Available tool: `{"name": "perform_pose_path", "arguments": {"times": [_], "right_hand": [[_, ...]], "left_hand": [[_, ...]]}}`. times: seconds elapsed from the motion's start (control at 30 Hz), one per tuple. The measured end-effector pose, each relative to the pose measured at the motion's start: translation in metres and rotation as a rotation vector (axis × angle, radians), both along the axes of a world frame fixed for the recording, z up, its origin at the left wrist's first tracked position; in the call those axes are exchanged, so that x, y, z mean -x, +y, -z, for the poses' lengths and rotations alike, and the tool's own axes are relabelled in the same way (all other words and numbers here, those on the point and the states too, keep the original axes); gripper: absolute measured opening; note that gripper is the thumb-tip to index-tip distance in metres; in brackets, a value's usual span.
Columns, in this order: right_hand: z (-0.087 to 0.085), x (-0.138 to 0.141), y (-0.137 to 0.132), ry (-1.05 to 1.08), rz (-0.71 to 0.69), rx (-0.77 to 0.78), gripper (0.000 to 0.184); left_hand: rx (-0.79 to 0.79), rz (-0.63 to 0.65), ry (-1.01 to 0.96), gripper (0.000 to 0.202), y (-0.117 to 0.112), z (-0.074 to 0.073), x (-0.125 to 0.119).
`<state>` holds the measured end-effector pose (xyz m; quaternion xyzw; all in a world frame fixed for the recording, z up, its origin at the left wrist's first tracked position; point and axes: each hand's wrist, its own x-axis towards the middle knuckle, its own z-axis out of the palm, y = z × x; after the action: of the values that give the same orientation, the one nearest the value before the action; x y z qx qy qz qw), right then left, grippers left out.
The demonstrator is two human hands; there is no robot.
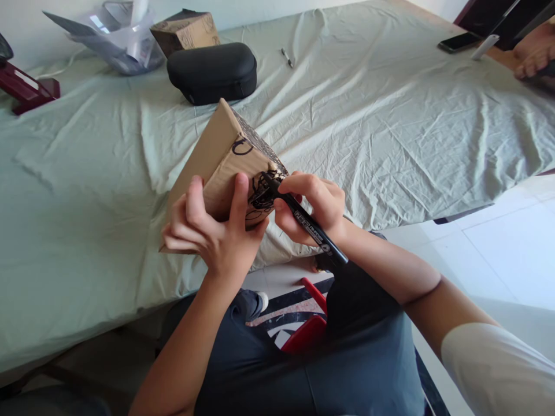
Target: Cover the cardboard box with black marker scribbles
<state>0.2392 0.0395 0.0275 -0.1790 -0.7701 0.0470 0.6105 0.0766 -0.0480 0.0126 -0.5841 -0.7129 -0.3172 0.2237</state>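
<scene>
A brown cardboard box [208, 144] is tilted up over the table's front edge. Black scribbles and a loop cover part of its near side, and dense black drawing runs along its right face. Gripping the box from the near left is my left hand [212, 231], thumb and fingers spread around its lower edges. My right hand [314, 205] pinches a black marker pen [310, 225] near its front end. The pen's tip meets the scribbled side of the box, and its back end points down to the right.
On the cloth-covered table [368, 115] lie a black case [212, 72], another drawn-on box [186, 34], a clear plastic bin [125, 52] and a pen cap [287, 58]. At far right, another person's hand [535, 55] is near a phone [459, 42].
</scene>
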Motion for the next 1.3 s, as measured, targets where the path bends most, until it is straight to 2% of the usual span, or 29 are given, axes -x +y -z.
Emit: {"name": "perform_pose_path", "arguments": {"times": [0.3, 0.5, 0.6, 0.73, 0.93, 1.03, 1.17, 1.3], "right_hand": [[-0.002, 0.0, 0.001, -0.062, 0.003, -0.008, 0.006], [-0.004, -0.001, -0.002, -0.089, -0.039, 0.022, 0.005], [-0.004, -0.001, -0.002, -0.071, -0.053, 0.04, 0.005], [-0.004, -0.003, -0.003, -0.068, -0.069, 0.136, 0.007], [-0.014, -0.005, -0.005, -0.052, -0.153, 0.481, 0.015], [-0.019, -0.006, -0.004, -0.041, -0.207, 0.586, 0.017], [-0.022, -0.008, 0.0, -0.038, -0.26, 0.634, 0.018], [-0.019, -0.011, 0.003, -0.074, -0.265, 0.609, 0.017]], "left_hand": [[-0.02, -0.007, -0.066, 0.076, 0.006, 0.0, -0.003], [0.028, -0.008, -0.181, 0.073, 0.006, 0.0, -0.002], [0.024, -0.015, -0.156, 0.072, 0.005, 0.001, -0.001], [-0.001, -0.015, -0.06, 0.073, 0.004, 0.0, 0.0], [0.118, 0.051, -0.131, 0.06, 0.001, -0.002, -0.005], [0.13, 0.062, -0.108, 0.056, 0.001, 0.0, -0.007], [0.127, 0.071, -0.055, 0.059, 0.0, 0.003, -0.007], [0.122, 0.077, 0.012, 0.061, 0.0, 0.003, -0.007]]}}
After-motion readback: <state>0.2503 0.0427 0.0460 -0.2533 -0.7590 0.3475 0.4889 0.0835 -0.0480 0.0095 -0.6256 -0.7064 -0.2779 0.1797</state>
